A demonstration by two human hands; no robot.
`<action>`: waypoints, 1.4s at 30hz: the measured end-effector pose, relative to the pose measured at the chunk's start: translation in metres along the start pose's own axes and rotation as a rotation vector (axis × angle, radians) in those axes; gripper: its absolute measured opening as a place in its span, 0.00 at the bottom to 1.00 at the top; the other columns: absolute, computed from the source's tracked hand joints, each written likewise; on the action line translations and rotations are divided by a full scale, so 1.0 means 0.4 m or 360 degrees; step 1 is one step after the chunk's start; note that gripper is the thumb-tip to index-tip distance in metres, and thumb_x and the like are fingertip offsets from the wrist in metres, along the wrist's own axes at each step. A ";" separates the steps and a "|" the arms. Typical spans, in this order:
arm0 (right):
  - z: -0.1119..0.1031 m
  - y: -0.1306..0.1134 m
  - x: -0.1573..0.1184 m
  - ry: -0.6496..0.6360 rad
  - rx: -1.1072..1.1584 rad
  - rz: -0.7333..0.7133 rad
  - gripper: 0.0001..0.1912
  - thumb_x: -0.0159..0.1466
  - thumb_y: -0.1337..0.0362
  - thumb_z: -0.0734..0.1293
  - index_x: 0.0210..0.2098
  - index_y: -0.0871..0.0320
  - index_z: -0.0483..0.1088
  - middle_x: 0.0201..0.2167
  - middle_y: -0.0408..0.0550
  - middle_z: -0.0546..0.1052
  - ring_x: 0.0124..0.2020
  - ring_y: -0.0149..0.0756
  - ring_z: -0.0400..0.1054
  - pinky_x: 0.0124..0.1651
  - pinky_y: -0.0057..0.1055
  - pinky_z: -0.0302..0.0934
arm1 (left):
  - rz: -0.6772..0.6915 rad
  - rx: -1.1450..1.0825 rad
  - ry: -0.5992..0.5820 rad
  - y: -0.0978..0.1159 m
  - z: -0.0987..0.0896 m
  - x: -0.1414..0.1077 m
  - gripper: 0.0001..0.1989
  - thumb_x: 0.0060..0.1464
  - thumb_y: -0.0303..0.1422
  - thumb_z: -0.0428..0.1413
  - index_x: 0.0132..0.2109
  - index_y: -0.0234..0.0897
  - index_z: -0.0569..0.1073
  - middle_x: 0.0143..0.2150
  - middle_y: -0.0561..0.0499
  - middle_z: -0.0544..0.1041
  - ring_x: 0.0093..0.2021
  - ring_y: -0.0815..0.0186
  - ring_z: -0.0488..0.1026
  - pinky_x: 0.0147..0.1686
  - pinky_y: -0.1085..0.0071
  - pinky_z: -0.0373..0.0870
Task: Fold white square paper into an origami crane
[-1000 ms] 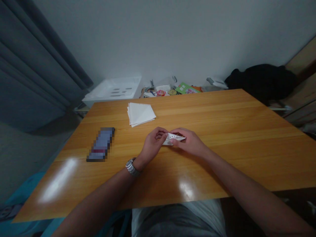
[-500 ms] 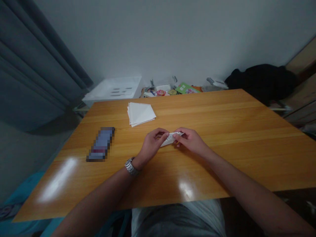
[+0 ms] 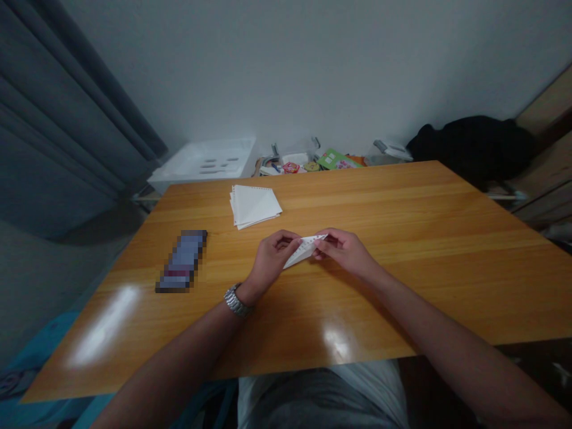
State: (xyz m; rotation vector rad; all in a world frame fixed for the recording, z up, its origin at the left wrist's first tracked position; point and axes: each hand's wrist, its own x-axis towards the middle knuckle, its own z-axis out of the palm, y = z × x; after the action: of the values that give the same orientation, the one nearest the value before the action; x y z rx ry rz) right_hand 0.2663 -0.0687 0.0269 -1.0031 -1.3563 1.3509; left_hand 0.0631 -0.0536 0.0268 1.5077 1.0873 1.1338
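Between my two hands is a small folded piece of white paper (image 3: 304,250), narrow and pointed, with a row of punched holes showing along it. My left hand (image 3: 273,256) pinches its left part between thumb and fingers. The right end is pinched by my right hand (image 3: 342,248), thumb on the near face. The fingers behind the paper are partly hidden. Farther back on the wooden table (image 3: 379,208) lies a stack of loose white sheets (image 3: 257,205) with punched edges.
A phone (image 3: 182,260), pixelated, lies on the table's left side. Beyond the far edge are a white plastic bin (image 3: 210,161), a green booklet (image 3: 335,159) and other small items. Dark cloth (image 3: 473,146) is heaped at the back right.
My hands have moved slightly apart, and more of the folded paper's near face shows between them. Its orientation has tilted a little. The sheets and phone stay put.
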 end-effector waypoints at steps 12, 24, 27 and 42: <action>0.003 -0.008 -0.001 0.0091 0.0158 0.0140 0.22 0.56 0.47 0.75 0.37 0.61 0.77 0.28 0.48 0.80 0.29 0.34 0.76 0.36 0.32 0.74 | -0.0034 -0.0073 -0.0065 0.003 0.000 0.000 0.13 0.53 0.39 0.65 0.37 0.33 0.78 0.33 0.49 0.81 0.32 0.68 0.76 0.32 0.74 0.70; 0.001 -0.011 -0.005 0.0105 0.0148 0.0128 0.22 0.55 0.48 0.76 0.36 0.61 0.79 0.27 0.48 0.80 0.27 0.34 0.76 0.34 0.31 0.74 | -0.0028 -0.0018 -0.0088 0.007 -0.004 -0.003 0.13 0.53 0.41 0.65 0.36 0.33 0.79 0.33 0.48 0.81 0.31 0.68 0.75 0.30 0.74 0.69; -0.001 -0.009 -0.005 0.0139 0.0118 0.0155 0.22 0.56 0.47 0.75 0.35 0.62 0.79 0.27 0.49 0.81 0.28 0.34 0.76 0.35 0.30 0.74 | -0.0023 0.0003 -0.0105 0.012 -0.004 -0.004 0.13 0.54 0.41 0.64 0.36 0.33 0.78 0.33 0.48 0.81 0.31 0.68 0.75 0.30 0.74 0.69; 0.001 -0.003 0.010 0.0300 0.0162 0.0105 0.22 0.55 0.47 0.76 0.34 0.60 0.76 0.26 0.46 0.79 0.26 0.33 0.75 0.31 0.30 0.74 | -0.0090 -0.0069 -0.0267 -0.034 -0.002 0.000 0.17 0.54 0.39 0.64 0.48 0.34 0.76 0.47 0.43 0.82 0.44 0.61 0.80 0.46 0.67 0.76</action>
State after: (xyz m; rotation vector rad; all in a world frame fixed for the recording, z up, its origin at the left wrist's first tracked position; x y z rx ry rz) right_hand 0.2652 -0.0651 0.0286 -1.0849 -1.1122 1.3251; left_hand 0.0609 -0.0509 0.0135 1.5002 0.9787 0.9682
